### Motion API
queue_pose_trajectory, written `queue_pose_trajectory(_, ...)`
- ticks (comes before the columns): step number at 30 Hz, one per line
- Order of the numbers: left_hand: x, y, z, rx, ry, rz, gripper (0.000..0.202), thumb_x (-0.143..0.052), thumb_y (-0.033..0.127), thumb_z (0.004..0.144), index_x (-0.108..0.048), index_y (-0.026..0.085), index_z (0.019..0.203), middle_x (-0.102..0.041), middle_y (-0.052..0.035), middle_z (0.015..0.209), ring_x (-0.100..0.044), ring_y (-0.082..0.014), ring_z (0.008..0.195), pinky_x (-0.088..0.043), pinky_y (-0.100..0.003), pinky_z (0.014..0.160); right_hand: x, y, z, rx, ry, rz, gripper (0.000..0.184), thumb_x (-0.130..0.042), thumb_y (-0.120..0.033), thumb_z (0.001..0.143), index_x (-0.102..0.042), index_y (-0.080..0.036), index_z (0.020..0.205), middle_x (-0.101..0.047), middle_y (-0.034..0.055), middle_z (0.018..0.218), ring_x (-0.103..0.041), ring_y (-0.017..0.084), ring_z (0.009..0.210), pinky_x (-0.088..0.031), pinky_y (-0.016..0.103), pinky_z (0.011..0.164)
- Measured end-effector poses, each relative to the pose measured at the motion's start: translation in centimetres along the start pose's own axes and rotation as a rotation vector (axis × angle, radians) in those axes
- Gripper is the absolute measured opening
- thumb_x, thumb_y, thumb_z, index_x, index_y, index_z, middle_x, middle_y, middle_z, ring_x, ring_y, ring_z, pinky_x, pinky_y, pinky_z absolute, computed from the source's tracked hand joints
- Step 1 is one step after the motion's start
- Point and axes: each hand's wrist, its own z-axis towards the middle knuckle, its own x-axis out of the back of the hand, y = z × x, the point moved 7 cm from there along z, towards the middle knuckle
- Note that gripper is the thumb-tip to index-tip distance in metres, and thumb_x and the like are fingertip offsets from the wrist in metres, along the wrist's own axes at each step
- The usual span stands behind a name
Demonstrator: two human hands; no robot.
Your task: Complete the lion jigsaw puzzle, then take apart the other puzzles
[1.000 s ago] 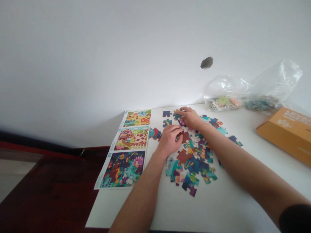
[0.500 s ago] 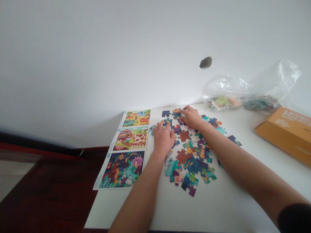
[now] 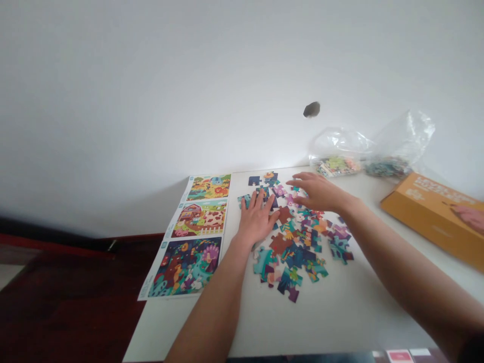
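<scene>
Several loose puzzle pieces (image 3: 298, 252) lie spread in a heap on the white table (image 3: 340, 312). My left hand (image 3: 257, 218) rests flat on the pieces at the heap's left side, fingers stretched out and apart. My right hand (image 3: 316, 192) hovers low over the pieces at the back of the heap, fingers extended and spread, holding nothing. A few single pieces (image 3: 254, 180) lie apart at the back. A picture sheet (image 3: 196, 234) with three coloured scenes lies left of my left hand.
Two clear plastic bags (image 3: 340, 156) with puzzle pieces sit against the wall at the back right. An orange cardboard box (image 3: 427, 214) lies at the right, with another person's hand (image 3: 471, 216) on it. The table's left edge drops to a dark wooden floor (image 3: 68, 307).
My left hand has opened from a curled grip to lying flat on the pieces. My right hand has lifted off the back pieces and spread its fingers. The view shifted slightly.
</scene>
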Motion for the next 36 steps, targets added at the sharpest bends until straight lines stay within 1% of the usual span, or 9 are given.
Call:
queue_pose_trajectory(2,-0.1,0.0,0.0,0.009,-0.028,0.008,0.062,-0.025,0.060,0.096,-0.031,0.031,0.152,-0.019,-0.0072,0.163,-0.014,-0.0346,0.149,-0.014,-0.066,0.115,-2.2,0.9,-3.2,-0.054,-0.063,-0.077,0.085,-0.065,-0.062,0.078,-0.034,-0.031,0.151,-0.033,0.0128,0.156,-0.028,0.046,0.141,-0.025,0.068,0.108)
queue_pose_trajectory(3,-0.2,0.0,0.0,0.010,-0.042,0.009,0.064,-0.025,0.061,0.095,-0.030,0.031,0.152,-0.018,-0.0075,0.163,-0.012,-0.0358,0.149,-0.013,-0.067,0.114,-3.3,1.2,-4.6,-0.073,-0.074,-0.092,0.088,-0.059,-0.068,0.080,-0.028,-0.032,0.153,-0.025,0.0127,0.160,-0.022,0.048,0.143,-0.021,0.072,0.107)
queue_pose_trajectory(8,-0.3,0.2,0.0,0.003,-0.085,-0.007,0.072,-0.023,0.068,0.092,-0.025,0.032,0.154,-0.015,-0.0078,0.163,-0.008,-0.0382,0.150,-0.010,-0.070,0.112,-6.2,1.8,-7.6,-0.127,-0.032,-0.102,0.071,-0.031,-0.066,0.094,-0.020,-0.034,0.155,-0.017,0.0096,0.163,-0.015,0.042,0.147,-0.014,0.072,0.110)
queue_pose_trajectory(14,-0.1,0.5,-0.7,-0.082,-0.123,-0.050,0.084,-0.040,0.077,0.082,-0.025,0.035,0.153,-0.010,-0.0075,0.164,-0.005,-0.0375,0.150,-0.008,-0.069,0.113,-6.0,2.1,-6.8,-0.060,-0.068,-0.014,0.072,-0.042,-0.061,0.092,-0.018,-0.035,0.155,-0.011,0.0083,0.164,-0.014,0.044,0.146,-0.012,0.072,0.110)
queue_pose_trajectory(20,-0.4,0.7,-0.6,-0.078,-0.130,-0.036,0.087,-0.041,0.079,0.080,-0.025,0.035,0.153,-0.008,-0.0089,0.164,-0.007,-0.0384,0.150,-0.008,-0.069,0.113,-4.6,2.5,-7.5,-0.079,0.018,0.080,0.071,-0.045,-0.061,0.092,-0.029,-0.030,0.153,-0.023,0.0117,0.161,-0.020,0.039,0.146,-0.020,0.063,0.113)
queue_pose_trajectory(26,-0.3,1.3,-0.4,-0.089,-0.054,0.006,0.077,-0.037,0.073,0.086,-0.027,0.035,0.152,-0.015,-0.0093,0.163,-0.012,-0.0369,0.149,-0.012,-0.068,0.113,-5.7,-3.0,-7.8,0.086,-0.037,0.033,0.085,-0.047,-0.073,0.084,-0.024,-0.031,0.155,-0.015,0.0126,0.162,-0.008,0.046,0.147,-0.004,0.073,0.110)
queue_pose_trajectory(28,-0.2,1.3,-0.4,-0.088,-0.036,0.012,0.075,-0.037,0.072,0.088,-0.028,0.035,0.152,-0.018,-0.0089,0.163,-0.014,-0.0360,0.149,-0.013,-0.067,0.113,-6.1,-4.2,-7.4,0.102,-0.027,0.026,0.079,-0.045,-0.068,0.089,-0.025,-0.029,0.155,-0.017,0.0135,0.162,-0.008,0.043,0.147,-0.003,0.072,0.111)
queue_pose_trajectory(31,-0.1,1.2,-0.5,-0.079,-0.026,0.017,0.072,-0.037,0.070,0.089,-0.030,0.035,0.151,-0.020,-0.0078,0.162,-0.014,-0.0349,0.149,-0.014,-0.066,0.114,-5.9,-4.2,-6.8,0.100,0.008,0.069,0.061,-0.038,-0.045,0.099,-0.024,-0.026,0.155,-0.020,0.0134,0.161,-0.015,0.035,0.148,-0.013,0.066,0.114)
queue_pose_trajectory(36,0.0,1.3,-0.5,-0.078,-0.037,0.002,0.073,-0.037,0.071,0.088,-0.030,0.034,0.151,-0.018,-0.0083,0.163,-0.015,-0.0356,0.149,-0.013,-0.065,0.114,-4.6,-0.1,-6.8,-0.003,0.096,0.101,0.060,-0.036,-0.016,0.093,-0.029,-0.021,0.153,-0.030,0.0127,0.158,-0.025,0.029,0.146,-0.024,0.061,0.114)
